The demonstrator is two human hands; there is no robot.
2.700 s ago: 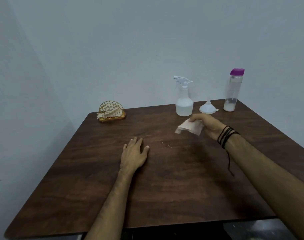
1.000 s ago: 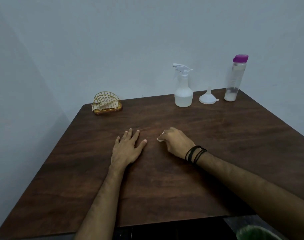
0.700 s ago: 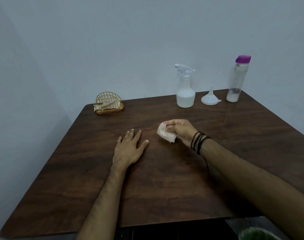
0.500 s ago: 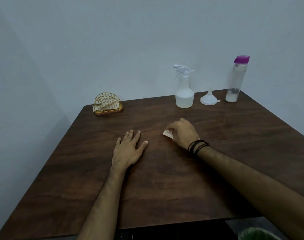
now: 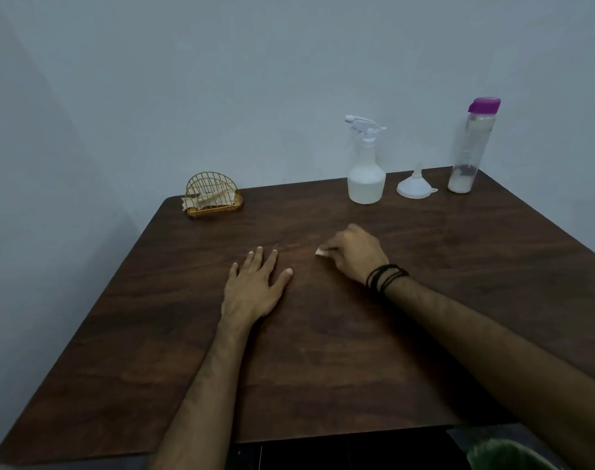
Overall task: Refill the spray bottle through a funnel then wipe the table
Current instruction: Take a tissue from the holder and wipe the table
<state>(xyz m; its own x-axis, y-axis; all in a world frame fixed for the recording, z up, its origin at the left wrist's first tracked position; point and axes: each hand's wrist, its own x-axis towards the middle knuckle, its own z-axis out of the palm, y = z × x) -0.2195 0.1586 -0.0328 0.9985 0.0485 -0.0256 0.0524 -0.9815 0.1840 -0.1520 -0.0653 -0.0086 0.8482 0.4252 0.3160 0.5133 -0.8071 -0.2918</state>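
Note:
My right hand (image 5: pixel 355 254) presses a crumpled white tissue (image 5: pixel 320 252) onto the dark wooden table (image 5: pixel 323 351) near its middle; only a small corner of the tissue shows past my fingers. My left hand (image 5: pixel 255 288) lies flat on the table, palm down, fingers spread, a short way left of the tissue. At the back edge stand the white spray bottle (image 5: pixel 365 171) with its trigger head on, an upturned white funnel (image 5: pixel 415 184) to its right, and a clear bottle with a purple cap (image 5: pixel 472 147) holding a little liquid.
A gold wire napkin holder (image 5: pixel 212 195) with tissues sits at the table's back left corner. Walls close in behind and to the left. Something green (image 5: pixel 506 456) shows below the table's front right edge.
My right hand brought the tissue from near the funnel down to the table's middle, lifted it briefly, and now rubs it on the surface. My left hand has stayed flat.

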